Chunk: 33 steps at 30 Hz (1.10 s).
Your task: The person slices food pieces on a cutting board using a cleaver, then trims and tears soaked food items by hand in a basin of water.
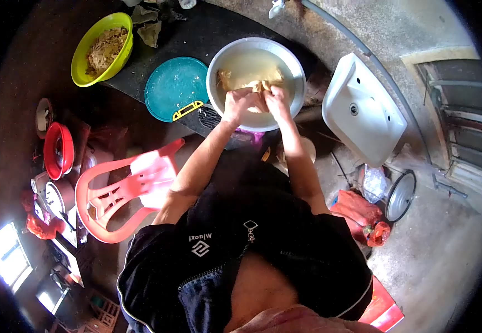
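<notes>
A wide metal basin of cloudy water stands at the edge of the dark counter. Soft, pale yellow-brown food lies partly under the water; its exact kind is unclear. My left hand and my right hand are close together over the near side of the basin. The fingers of both hands are closed on the same pale yellow food, which shows between them. Left of the basin is a round teal cutting board with a yellow handle.
A lime-green bowl of shredded food stands at the counter's far left. To the right is a white sink. A pink plastic chair is close at my left. Red bags and a pot lid lie low on the right.
</notes>
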### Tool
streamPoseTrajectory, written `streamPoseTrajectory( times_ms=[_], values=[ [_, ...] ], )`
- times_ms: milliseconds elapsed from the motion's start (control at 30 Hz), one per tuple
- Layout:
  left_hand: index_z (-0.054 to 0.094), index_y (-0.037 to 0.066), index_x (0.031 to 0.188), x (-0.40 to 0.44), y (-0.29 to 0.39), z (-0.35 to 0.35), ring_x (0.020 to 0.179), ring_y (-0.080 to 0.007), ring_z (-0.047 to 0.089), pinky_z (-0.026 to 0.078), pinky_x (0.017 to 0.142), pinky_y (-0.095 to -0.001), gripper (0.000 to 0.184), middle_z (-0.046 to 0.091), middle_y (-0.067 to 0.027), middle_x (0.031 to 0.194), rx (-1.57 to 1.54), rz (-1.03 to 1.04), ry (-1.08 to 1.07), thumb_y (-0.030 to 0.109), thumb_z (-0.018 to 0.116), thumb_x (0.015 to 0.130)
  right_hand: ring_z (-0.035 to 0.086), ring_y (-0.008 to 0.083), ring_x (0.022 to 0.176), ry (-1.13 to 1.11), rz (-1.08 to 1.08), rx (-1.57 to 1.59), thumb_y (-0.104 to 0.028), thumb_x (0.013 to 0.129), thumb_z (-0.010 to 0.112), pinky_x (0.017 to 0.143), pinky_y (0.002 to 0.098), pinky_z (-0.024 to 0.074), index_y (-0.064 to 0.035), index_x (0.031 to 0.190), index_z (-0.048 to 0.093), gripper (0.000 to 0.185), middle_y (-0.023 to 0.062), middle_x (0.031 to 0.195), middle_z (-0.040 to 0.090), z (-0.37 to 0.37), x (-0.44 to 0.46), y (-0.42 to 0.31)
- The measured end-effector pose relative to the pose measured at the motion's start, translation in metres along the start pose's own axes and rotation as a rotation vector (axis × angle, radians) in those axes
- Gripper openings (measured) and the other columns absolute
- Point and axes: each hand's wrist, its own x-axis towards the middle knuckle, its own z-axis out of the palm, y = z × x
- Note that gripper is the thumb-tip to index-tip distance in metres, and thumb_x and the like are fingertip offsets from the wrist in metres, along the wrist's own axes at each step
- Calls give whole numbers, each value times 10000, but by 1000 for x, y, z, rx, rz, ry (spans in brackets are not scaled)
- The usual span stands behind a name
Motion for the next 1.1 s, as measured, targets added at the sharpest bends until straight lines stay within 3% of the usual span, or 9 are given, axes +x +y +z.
streamPoseTrajectory(
  times_ms=[133,233,300,400,667,800,933,1033,1100],
  values=[
    [478,-97,1116,1,29,14,881,-238,647,509,771,-310,605,644,-202,956,342,-140,178,320,706,742,626,339,665,24,-130,-39,-144,845,541,599,416,485,1,835,603,158,187,733,630,1,-14,-25],
    [448,-118,1149,3,28,11,865,-224,633,523,748,-303,676,616,-191,997,436,57,139,335,736,737,623,354,690,172,-328,-119,-124,839,536,612,413,478,15,825,591,151,211,722,608,-3,-9,-27],
    [518,-89,1093,4,27,12,863,-270,651,514,781,-343,574,636,-214,962,456,107,109,341,708,763,594,336,621,75,-62,32,-107,823,516,571,413,441,27,749,549,157,228,667,561,-8,-6,-23],
    [597,-31,1028,-2,58,15,874,-329,644,512,764,-387,451,647,-232,876,622,77,65,325,679,764,562,324,544,100,-169,-67,-95,811,514,517,406,417,20,707,513,155,203,597,522,-14,-6,-15],
    [659,-12,906,22,14,5,824,-362,642,506,753,-402,356,627,-259,797,869,-46,-74,304,583,760,614,372,851,-167,-55,-278,-154,862,512,731,446,489,5,943,577,191,213,973,597,-9,-27,-27],
    [671,44,920,18,1,5,816,-343,645,507,758,-395,266,640,-228,824,940,75,-79,226,555,765,582,381,935,-7,-114,-338,-131,870,476,770,444,485,1,1106,515,273,212,1075,545,7,-34,-6],
    [680,86,881,14,10,5,816,-294,645,519,741,-368,195,650,-155,872,1562,379,-258,169,561,751,580,371,908,57,-136,-325,-99,844,501,767,429,481,-34,1092,542,259,190,1017,561,3,-30,-19],
    [675,97,861,15,5,-5,818,-261,645,525,717,-352,173,642,-113,877,1375,486,-194,162,565,745,592,358,869,110,-227,-302,-74,821,519,740,428,487,-38,1016,585,209,178,959,586,3,-24,-18],
    [665,85,846,11,2,-8,788,-264,648,525,705,-338,150,644,-108,853,1263,543,-133,143,573,743,605,317,661,205,-253,-244,-77,812,551,598,395,478,-11,882,611,113,170,765,610,0,-18,-16]
  ],
)
